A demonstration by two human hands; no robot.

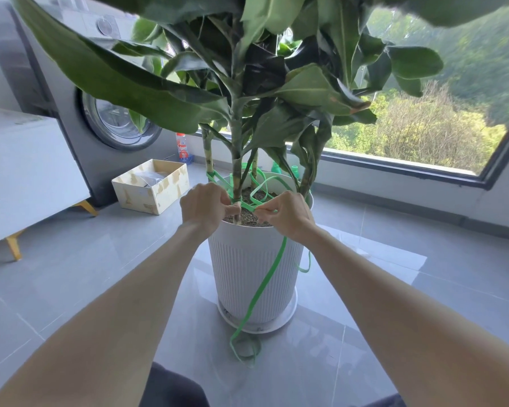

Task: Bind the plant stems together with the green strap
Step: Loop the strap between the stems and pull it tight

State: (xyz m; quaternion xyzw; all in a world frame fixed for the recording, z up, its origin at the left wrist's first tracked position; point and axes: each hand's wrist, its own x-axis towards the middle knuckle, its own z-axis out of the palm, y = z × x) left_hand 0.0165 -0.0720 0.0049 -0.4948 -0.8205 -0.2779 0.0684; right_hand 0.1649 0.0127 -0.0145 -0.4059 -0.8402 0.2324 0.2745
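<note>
A large-leaved plant with several stems (236, 148) grows from soil in a white ribbed pot (253, 268). A flat green strap (259, 289) loops around the stem bases, crosses at the front stem, and trails down the pot's front to a loose coil on the floor. My left hand (204, 204) pinches the strap just left of the front stem. On the other side of that stem, my right hand (288, 214) pinches the strap above the pot's rim.
A white saucer (285, 318) sits under the pot on grey floor tiles. To the left are a taped cardboard box (150, 190), a washing machine (112, 124), a white cabinet (27, 168) and a bottle (183, 148). A big window (423, 118) runs behind.
</note>
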